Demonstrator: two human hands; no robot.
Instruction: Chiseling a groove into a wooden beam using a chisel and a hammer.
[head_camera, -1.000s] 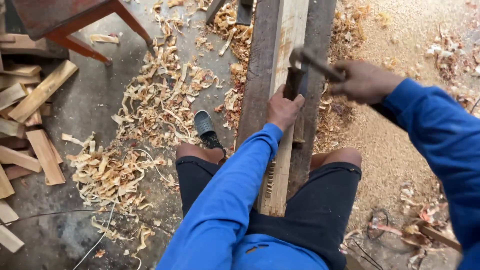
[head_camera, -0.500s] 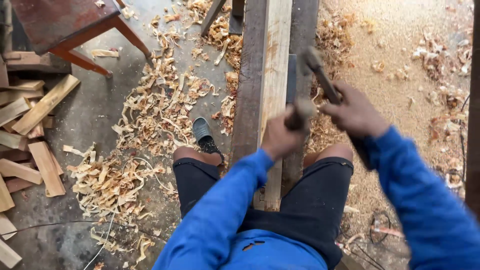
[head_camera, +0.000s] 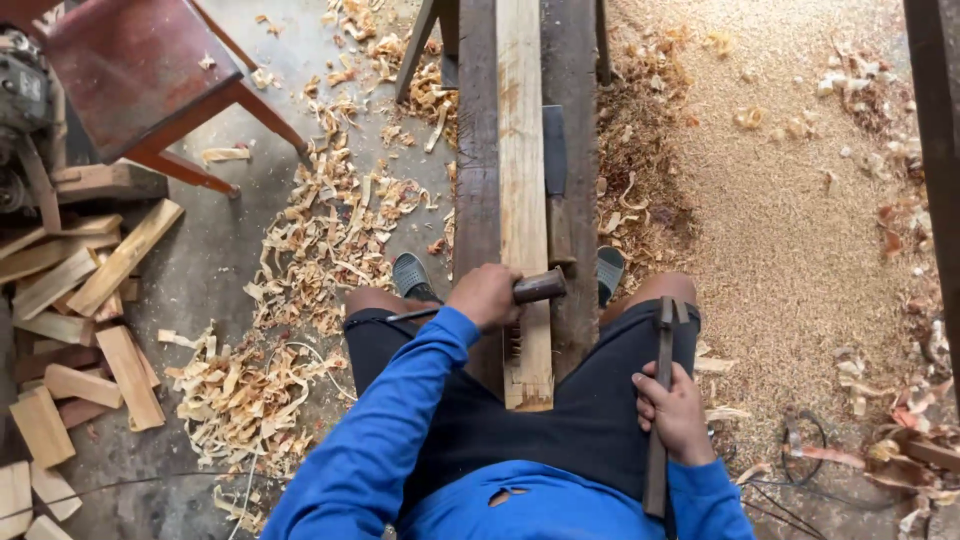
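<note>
Wood shavings litter the concrete floor at nine o'clock; left hand grips a chisel, right hand a hammer

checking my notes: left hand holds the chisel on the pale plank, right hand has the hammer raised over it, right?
Not quite. In the head view the right hand rests the hammer on the thigh, not raised. The left hand does hold the chisel on the pale plank.
</note>
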